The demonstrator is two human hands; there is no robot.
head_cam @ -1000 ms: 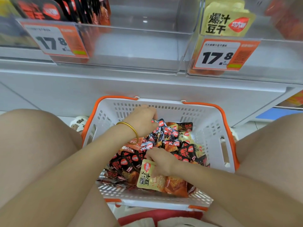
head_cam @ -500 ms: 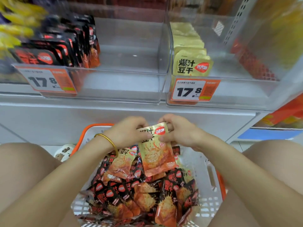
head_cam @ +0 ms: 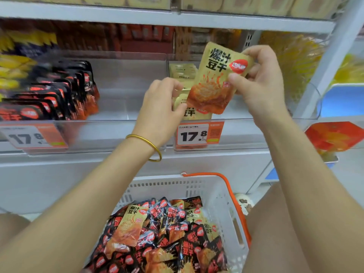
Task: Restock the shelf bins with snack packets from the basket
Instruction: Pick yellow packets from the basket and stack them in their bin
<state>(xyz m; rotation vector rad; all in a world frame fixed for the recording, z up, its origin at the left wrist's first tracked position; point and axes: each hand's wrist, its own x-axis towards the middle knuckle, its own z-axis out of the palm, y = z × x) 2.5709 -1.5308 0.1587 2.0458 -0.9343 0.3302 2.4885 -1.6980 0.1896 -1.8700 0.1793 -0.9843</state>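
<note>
Yellow packet [head_cam: 212,83] up in front of right bin [head_cam: 242,134], above 17.8 tag [head_cam: 195,135], not yet inside. Your right hand [head_cam: 262,89] pinches top-right corner: thumb on front face, fingers behind. Left hand [head_cam: 161,107] curled at lower-left edge; can't tell if it grips or only touches. Packet likely light, soft film, slick, droops from 1 corner. Hold by top seal, likely stiffest part, not bulging middle. Contents look crushable, don't squeeze. Slot upright behind yellow stack [head_cam: 182,69]. Basket [head_cam: 222,194] below: mostly black packets, few yellow.
</note>
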